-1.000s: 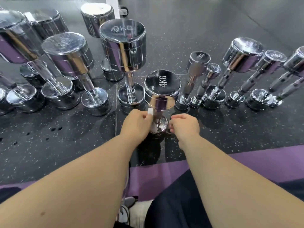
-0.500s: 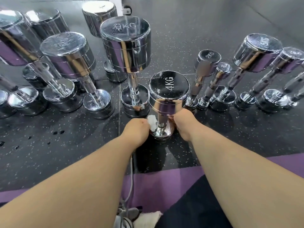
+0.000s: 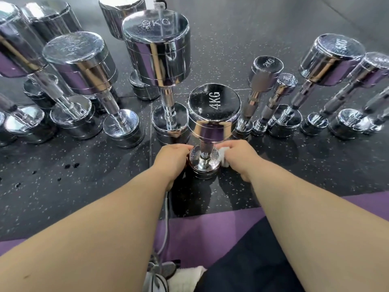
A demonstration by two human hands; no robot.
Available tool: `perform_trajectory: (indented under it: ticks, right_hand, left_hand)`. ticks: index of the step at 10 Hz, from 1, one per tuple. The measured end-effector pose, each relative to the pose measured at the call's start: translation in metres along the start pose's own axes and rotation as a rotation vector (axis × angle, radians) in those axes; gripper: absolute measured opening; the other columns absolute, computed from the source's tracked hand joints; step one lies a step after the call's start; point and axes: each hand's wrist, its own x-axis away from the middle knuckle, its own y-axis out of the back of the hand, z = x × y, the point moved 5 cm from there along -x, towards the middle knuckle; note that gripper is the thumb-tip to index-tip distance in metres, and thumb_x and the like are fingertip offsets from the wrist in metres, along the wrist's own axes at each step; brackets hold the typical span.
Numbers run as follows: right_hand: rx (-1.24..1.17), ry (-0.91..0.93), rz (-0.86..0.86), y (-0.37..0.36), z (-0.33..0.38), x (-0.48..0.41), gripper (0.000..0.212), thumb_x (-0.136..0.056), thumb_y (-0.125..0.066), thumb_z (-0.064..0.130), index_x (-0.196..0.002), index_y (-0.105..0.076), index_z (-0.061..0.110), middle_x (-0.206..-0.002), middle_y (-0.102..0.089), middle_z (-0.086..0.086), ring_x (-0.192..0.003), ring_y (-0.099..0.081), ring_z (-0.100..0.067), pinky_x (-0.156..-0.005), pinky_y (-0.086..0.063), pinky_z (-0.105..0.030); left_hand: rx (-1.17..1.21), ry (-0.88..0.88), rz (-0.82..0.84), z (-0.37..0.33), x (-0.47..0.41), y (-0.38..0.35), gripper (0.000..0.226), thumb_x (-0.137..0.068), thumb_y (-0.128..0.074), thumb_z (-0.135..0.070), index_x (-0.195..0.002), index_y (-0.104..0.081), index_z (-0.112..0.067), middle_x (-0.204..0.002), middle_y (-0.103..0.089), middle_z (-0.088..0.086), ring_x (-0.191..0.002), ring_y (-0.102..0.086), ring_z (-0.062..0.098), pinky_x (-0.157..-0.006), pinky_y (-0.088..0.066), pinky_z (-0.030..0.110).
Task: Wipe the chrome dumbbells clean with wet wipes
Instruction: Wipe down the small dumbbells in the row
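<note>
Right hand (image 3: 237, 157) curled round a white wet wipe (image 3: 223, 158), pressing it to the near flank of the lower head (image 3: 203, 162) of the upright 4KG dumbbell (image 3: 213, 114); left hand (image 3: 171, 160) opposite, fingers wrapped on the other rim, bracing. Judged mid-wipe on this one, low down. Droplets on the 9KG dumbbell (image 3: 156, 49) beyond the left hand, possibly already wiped, though too much glare to be sure; no telling for the others. Tight past the knuckles: the 9KG base just beyond the left hand, the 2KG dumbbell (image 3: 264, 72) near beyond the right. Open speckled floor (image 3: 315, 175) outboard of either hand; purple mat (image 3: 210, 224) edge back toward the wrists.
</note>
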Motion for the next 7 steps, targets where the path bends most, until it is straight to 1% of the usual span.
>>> perform_trajectory:
  ticks: [1, 2, 3, 4, 5, 6, 7]
  right_hand:
    - [-0.093, -0.046, 0.084, 0.002, -0.005, 0.01, 0.041, -0.077, -0.034, -0.024, -0.09, -0.071, -0.01, -0.068, -0.061, -0.012, -0.067, -0.053, -0.023, -0.061, -0.047, -0.026]
    - [-0.165, -0.055, 0.005, -0.001, -0.003, 0.005, 0.036, -0.079, -0.048, -0.019, -0.089, -0.076, 0.002, -0.07, -0.069, -0.007, -0.074, -0.065, -0.021, -0.075, -0.055, -0.029]
    - [-0.18, -0.062, -0.03, -0.006, -0.003, -0.005, 0.029, -0.077, -0.063, -0.006, -0.075, -0.079, 0.018, -0.091, -0.076, -0.005, -0.1, -0.068, -0.025, -0.093, -0.055, -0.042]
    - [-0.132, -0.164, -0.029, -0.001, -0.011, 0.006, 0.025, -0.077, -0.062, -0.011, -0.095, -0.072, 0.002, -0.106, -0.071, -0.018, -0.099, -0.069, -0.028, -0.087, -0.058, -0.039]
    - [-0.221, -0.319, 0.1, -0.013, -0.023, 0.028, 0.018, -0.083, -0.058, -0.018, -0.093, -0.066, -0.005, -0.08, -0.073, -0.016, -0.086, -0.073, -0.024, -0.087, -0.058, -0.031]
    - [-0.45, -0.455, 0.124, -0.039, -0.021, 0.045, 0.028, -0.095, -0.045, -0.013, -0.12, -0.058, -0.009, -0.104, -0.071, -0.018, -0.112, -0.065, -0.026, -0.09, -0.053, -0.021]
    - [-0.47, -0.491, 0.158, -0.051, -0.018, 0.057, 0.03, -0.098, -0.042, -0.009, -0.125, -0.056, -0.005, -0.123, -0.066, -0.013, -0.118, -0.062, -0.024, -0.051, -0.054, -0.021]
  left_hand:
    - [-0.003, 0.009, -0.038, -0.003, 0.004, 0.001, 0.019, -0.075, -0.064, -0.02, -0.082, -0.075, -0.007, -0.076, -0.066, 0.008, -0.071, -0.055, 0.017, -0.066, -0.049, 0.028]
    - [0.063, 0.047, -0.046, 0.003, 0.005, 0.002, 0.011, -0.079, -0.066, -0.01, -0.076, -0.075, -0.005, -0.069, -0.061, 0.003, -0.065, -0.054, 0.016, -0.066, -0.051, 0.027]
    - [0.063, 0.024, -0.038, 0.001, 0.004, 0.003, 0.017, -0.087, -0.059, 0.0, -0.076, -0.072, -0.004, -0.065, -0.06, 0.003, -0.054, -0.055, 0.009, -0.057, -0.053, 0.018]
    - [0.001, 0.024, -0.035, 0.003, 0.005, 0.005, 0.022, -0.083, -0.056, 0.006, -0.066, -0.062, -0.006, -0.061, -0.05, 0.008, -0.052, -0.047, 0.017, -0.059, -0.05, 0.024]
    - [-0.108, 0.015, -0.034, 0.001, 0.013, 0.007, 0.019, -0.087, -0.056, 0.002, -0.07, -0.06, -0.006, -0.068, -0.059, 0.01, -0.063, -0.057, 0.023, -0.068, -0.053, 0.029]
    - [-0.069, 0.084, 0.065, 0.002, 0.029, 0.003, 0.016, -0.09, -0.053, 0.003, -0.079, -0.058, -0.006, -0.082, -0.064, 0.011, -0.072, -0.066, 0.021, -0.062, -0.059, 0.026]
    - [-0.058, 0.162, 0.239, 0.004, 0.046, -0.004, 0.014, -0.083, -0.057, 0.006, -0.077, -0.061, -0.005, -0.083, -0.063, 0.013, -0.072, -0.065, 0.021, -0.056, -0.058, 0.025]
